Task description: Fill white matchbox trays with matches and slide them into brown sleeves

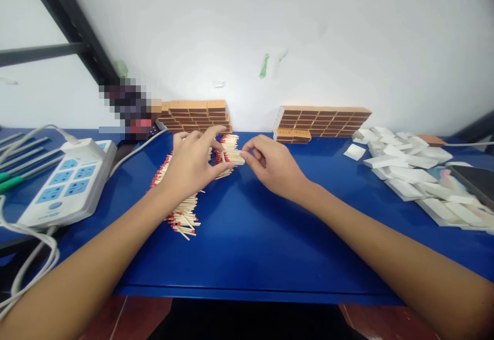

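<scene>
A long heap of red-tipped matches lies on the blue table, running from the front left toward the back. My left hand rests over the middle of the heap, fingers curled, thumb and fingertips pinching one end of a small white matchbox tray filled with matches. My right hand pinches the tray's other end with thumb and forefinger. The tray sits just above the table, between both hands.
Two stacks of brown matchbox sleeves stand against the white wall. A pile of empty white trays lies at the right. A white and blue power strip with cables lies at the left edge.
</scene>
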`<act>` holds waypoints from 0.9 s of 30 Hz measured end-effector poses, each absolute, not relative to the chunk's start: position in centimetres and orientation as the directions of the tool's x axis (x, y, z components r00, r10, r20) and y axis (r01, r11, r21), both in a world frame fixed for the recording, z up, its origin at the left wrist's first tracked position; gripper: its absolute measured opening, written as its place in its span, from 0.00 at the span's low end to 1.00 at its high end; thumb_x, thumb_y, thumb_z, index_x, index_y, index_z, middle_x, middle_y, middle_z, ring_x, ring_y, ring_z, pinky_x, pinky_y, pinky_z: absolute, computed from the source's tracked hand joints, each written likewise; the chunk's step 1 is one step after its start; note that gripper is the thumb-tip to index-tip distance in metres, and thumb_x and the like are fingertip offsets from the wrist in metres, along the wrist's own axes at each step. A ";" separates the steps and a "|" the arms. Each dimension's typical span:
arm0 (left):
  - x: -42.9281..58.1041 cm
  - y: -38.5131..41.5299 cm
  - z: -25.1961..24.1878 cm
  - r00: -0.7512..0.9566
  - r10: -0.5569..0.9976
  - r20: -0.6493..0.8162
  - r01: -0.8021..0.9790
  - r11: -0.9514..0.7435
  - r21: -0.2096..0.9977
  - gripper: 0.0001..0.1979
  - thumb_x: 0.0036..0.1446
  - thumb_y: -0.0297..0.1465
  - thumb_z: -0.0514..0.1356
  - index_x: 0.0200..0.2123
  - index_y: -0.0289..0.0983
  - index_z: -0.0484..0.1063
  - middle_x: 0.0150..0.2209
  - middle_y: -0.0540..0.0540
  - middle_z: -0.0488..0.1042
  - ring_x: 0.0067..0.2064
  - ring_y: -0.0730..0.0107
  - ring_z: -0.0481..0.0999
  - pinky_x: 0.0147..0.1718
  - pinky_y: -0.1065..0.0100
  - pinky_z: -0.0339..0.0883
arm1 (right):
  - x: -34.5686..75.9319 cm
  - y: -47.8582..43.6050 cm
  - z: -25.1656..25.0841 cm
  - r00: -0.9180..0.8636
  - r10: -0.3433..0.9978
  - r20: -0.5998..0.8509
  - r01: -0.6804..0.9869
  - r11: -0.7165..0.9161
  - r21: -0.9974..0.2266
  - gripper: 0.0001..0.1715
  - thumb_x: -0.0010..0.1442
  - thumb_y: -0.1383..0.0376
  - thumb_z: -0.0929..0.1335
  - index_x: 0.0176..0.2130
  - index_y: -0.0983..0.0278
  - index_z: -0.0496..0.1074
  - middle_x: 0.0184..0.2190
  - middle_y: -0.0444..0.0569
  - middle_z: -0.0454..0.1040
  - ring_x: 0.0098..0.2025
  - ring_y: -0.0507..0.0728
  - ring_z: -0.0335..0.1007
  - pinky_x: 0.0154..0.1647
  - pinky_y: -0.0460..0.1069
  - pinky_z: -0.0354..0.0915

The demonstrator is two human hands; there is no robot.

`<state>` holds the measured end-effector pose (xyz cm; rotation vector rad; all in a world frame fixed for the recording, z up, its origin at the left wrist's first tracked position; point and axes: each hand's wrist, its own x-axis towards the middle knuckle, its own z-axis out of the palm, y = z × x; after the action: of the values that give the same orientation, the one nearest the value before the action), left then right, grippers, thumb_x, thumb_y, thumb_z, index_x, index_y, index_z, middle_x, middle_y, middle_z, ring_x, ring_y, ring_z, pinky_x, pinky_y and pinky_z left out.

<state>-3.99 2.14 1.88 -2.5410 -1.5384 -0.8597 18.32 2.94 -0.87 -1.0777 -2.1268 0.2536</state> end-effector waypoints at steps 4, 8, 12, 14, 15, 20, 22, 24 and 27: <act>-4.3 2.2 2.7 0.202 0.824 0.530 0.861 -0.407 0.304 0.31 0.60 0.41 0.72 0.62 0.46 0.66 0.49 0.46 0.85 0.59 0.47 0.77 0.61 0.48 0.56 | 17.5 2.8 -1.8 -0.527 0.718 0.455 0.572 0.695 -0.435 0.06 0.72 0.65 0.67 0.43 0.62 0.74 0.35 0.45 0.71 0.34 0.54 0.64 0.38 0.49 0.58; -4.3 2.2 3.1 0.142 0.833 0.534 0.863 -0.369 0.346 0.30 0.58 0.37 0.73 0.60 0.46 0.67 0.47 0.47 0.85 0.59 0.47 0.78 0.61 0.46 0.57 | 16.6 2.6 -2.7 -0.649 0.688 0.324 0.568 0.722 -0.394 0.09 0.73 0.66 0.66 0.50 0.61 0.76 0.40 0.48 0.73 0.37 0.54 0.67 0.40 0.49 0.59; -4.3 2.2 2.8 0.164 0.835 0.525 0.860 -0.383 0.339 0.30 0.59 0.39 0.73 0.61 0.45 0.67 0.47 0.47 0.86 0.59 0.46 0.78 0.61 0.44 0.57 | 16.4 2.6 -2.9 -0.644 0.694 0.321 0.568 0.716 -0.406 0.09 0.74 0.67 0.66 0.48 0.63 0.77 0.40 0.48 0.72 0.36 0.53 0.66 0.40 0.48 0.59; -4.3 2.2 2.7 0.172 0.833 0.526 0.859 -0.388 0.334 0.30 0.59 0.40 0.73 0.61 0.44 0.67 0.47 0.47 0.86 0.59 0.46 0.78 0.61 0.44 0.57 | 16.5 2.6 -2.9 -0.637 0.701 0.320 0.569 0.708 -0.418 0.07 0.73 0.67 0.67 0.45 0.63 0.76 0.39 0.47 0.72 0.34 0.53 0.65 0.39 0.48 0.59; -4.3 2.2 2.7 0.175 0.833 0.525 0.858 -0.390 0.333 0.31 0.59 0.41 0.73 0.61 0.44 0.67 0.47 0.47 0.86 0.59 0.46 0.78 0.61 0.44 0.57 | 16.5 2.6 -2.8 -0.635 0.704 0.316 0.570 0.704 -0.424 0.06 0.73 0.67 0.67 0.44 0.63 0.76 0.39 0.46 0.71 0.34 0.52 0.64 0.38 0.48 0.58; -4.3 2.3 2.7 0.187 0.833 0.521 0.857 -0.398 0.328 0.30 0.59 0.39 0.73 0.61 0.45 0.66 0.48 0.47 0.85 0.60 0.46 0.78 0.61 0.46 0.57 | 17.1 2.2 -2.2 -0.646 0.718 0.259 0.576 0.681 -0.452 0.04 0.72 0.68 0.68 0.41 0.63 0.73 0.36 0.45 0.71 0.34 0.53 0.63 0.37 0.48 0.58; -4.3 2.3 2.7 0.190 0.834 0.518 0.855 -0.400 0.330 0.30 0.58 0.39 0.73 0.61 0.45 0.67 0.48 0.47 0.85 0.59 0.46 0.78 0.61 0.47 0.57 | 17.5 2.1 -1.9 -0.651 0.723 0.231 0.585 0.672 -0.454 0.04 0.72 0.68 0.68 0.40 0.63 0.72 0.36 0.45 0.71 0.34 0.53 0.63 0.38 0.48 0.58; -4.3 2.3 2.7 0.193 0.836 0.513 0.854 -0.401 0.331 0.31 0.58 0.38 0.74 0.61 0.44 0.67 0.48 0.47 0.85 0.59 0.47 0.78 0.61 0.48 0.57 | 17.9 2.0 -1.7 -0.651 0.729 0.212 0.598 0.664 -0.449 0.05 0.72 0.68 0.67 0.40 0.64 0.72 0.36 0.46 0.71 0.34 0.53 0.63 0.38 0.49 0.58; -4.3 2.4 2.6 0.196 0.840 0.506 0.856 -0.398 0.329 0.32 0.57 0.37 0.74 0.61 0.43 0.67 0.48 0.47 0.86 0.60 0.47 0.78 0.61 0.49 0.57 | 18.4 2.0 -1.3 -0.654 0.734 0.183 0.612 0.656 -0.442 0.06 0.73 0.68 0.67 0.40 0.63 0.72 0.36 0.46 0.71 0.35 0.53 0.63 0.38 0.49 0.58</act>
<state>-4.25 2.36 2.62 -2.4096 -1.7086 -0.9910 18.44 2.01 -1.35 -1.0672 -2.5289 0.4903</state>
